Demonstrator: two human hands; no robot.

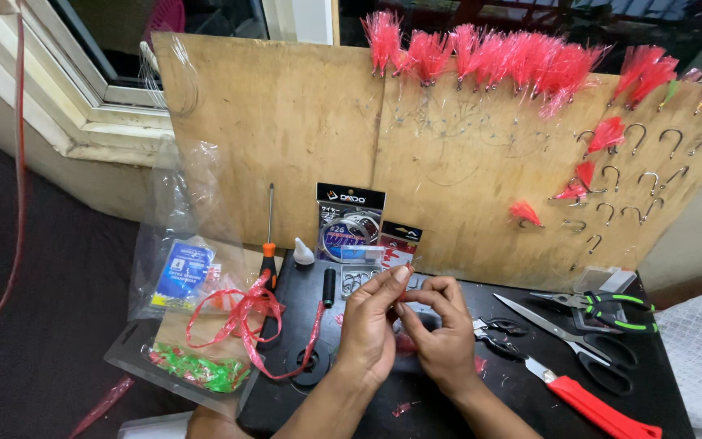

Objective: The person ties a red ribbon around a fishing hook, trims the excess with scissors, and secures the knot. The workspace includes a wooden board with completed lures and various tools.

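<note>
My left hand [367, 325] and my right hand [442, 329] meet over a black work surface [660, 382]. Their fingertips pinch something very small between them, with a bit of red at the left thumb tip; I cannot tell what it is. Just behind the hands lie several loose metal hooks [357, 282] and a small black tube [329, 286]. A red ribbon strip [245, 313] curls to the left of my left hand.
A plywood board [302, 130] leans behind, with red feathered lures [489, 57] along its top and bare hooks [635, 175] on the right. Scissors [570, 337], green-handled pliers [611, 309], a red-handled cutter [595, 406] lie right. Screwdriver [269, 244], wire packets [351, 223], plastic bags [180, 268] stand left.
</note>
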